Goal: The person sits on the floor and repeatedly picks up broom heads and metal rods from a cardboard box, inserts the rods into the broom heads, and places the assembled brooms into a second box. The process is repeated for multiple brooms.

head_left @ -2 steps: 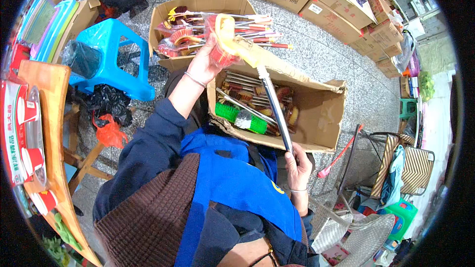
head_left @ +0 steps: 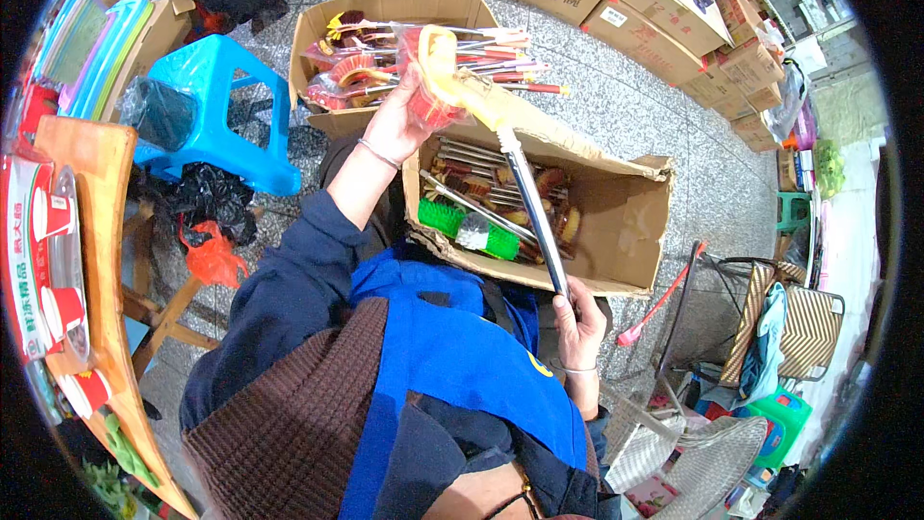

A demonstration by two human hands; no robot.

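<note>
Above the nearer cardboard box (head_left: 616, 221) of brushes, the left hand (head_left: 399, 120) closes on the yellow-and-red brush head (head_left: 438, 77) in clear wrap, while the right hand (head_left: 577, 323) wraps the low end of its metal handle (head_left: 529, 202). Many brushes lie in 2 boxes; 1 is in hand. Compared with 0.1 s earlier, nothing visibly differs.

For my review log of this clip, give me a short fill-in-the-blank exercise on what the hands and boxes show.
1. The left hand grips the yellow ____ end of a long brush.
2. The right hand holds the brush's ____ metal handle.
3. The nearer cardboard box holds more ____.
4. Left of the boxes stands a ____ plastic stool.

Missing words: head; silver; brushes; blue
</note>
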